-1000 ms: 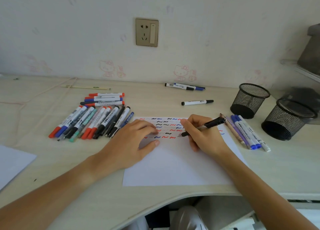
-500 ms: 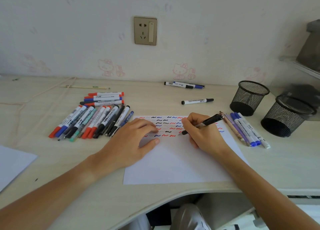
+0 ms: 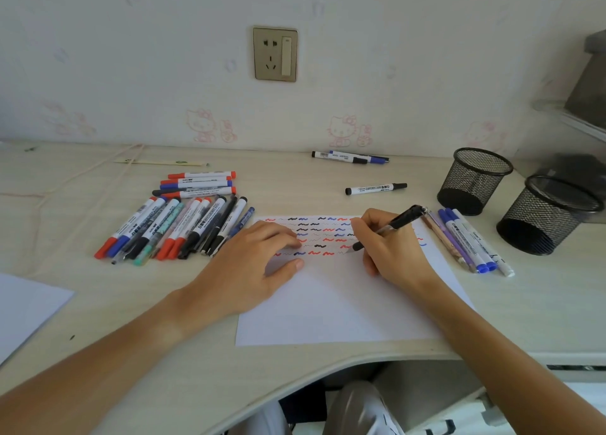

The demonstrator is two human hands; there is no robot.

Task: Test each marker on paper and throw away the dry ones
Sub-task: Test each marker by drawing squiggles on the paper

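A white sheet of paper (image 3: 331,306) lies in front of me, its upper part covered with rows of red, blue and black squiggles. My right hand (image 3: 390,247) holds a black pen (image 3: 398,222) with its tip on the paper at the end of the lowest squiggle row. My left hand (image 3: 252,267) lies flat on the sheet's left side, fingers spread, holding nothing. A large pile of markers (image 3: 177,221) with red, blue and black caps sits left of the paper. Several more markers (image 3: 465,241) lie in a row right of it.
Two black mesh cups (image 3: 474,180) (image 3: 546,213) stand at the right. One black-capped marker (image 3: 375,188) lies behind the paper, two more markers (image 3: 349,157) near the wall. Another white sheet (image 3: 26,306) lies at the left edge. The desk's curved front edge is close to me.
The pen tip in my right hand has shifted slightly along the lowest row of squiggles. My left hand has stayed flat on the paper.
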